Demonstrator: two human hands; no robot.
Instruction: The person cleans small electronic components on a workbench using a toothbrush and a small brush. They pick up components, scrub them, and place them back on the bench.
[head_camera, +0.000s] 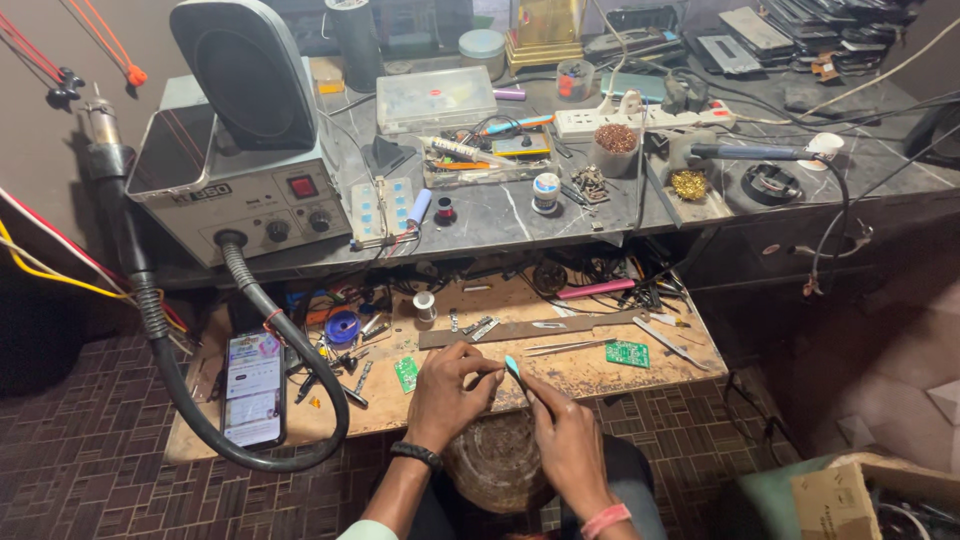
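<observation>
My left hand (452, 392) is curled over something small at the front edge of a low wooden board (560, 370); what its fingers pinch is hidden. My right hand (566, 428) holds a thin tool with a teal tip (512, 367), pointed toward the left hand's fingers. A small green circuit board (405, 374) lies just left of my left hand, and another green circuit board (627, 353) lies to the right. A round wooden stool top (492, 462) sits below both hands.
A grey hot-air rework station (240, 190) with a black corrugated hose (190, 400) stands on the left. A smartphone (253, 388) lies lit on the board. Tweezers (565, 347), a solder spool (425, 305), a power strip (640, 118) and scattered tools crowd the dark upper bench.
</observation>
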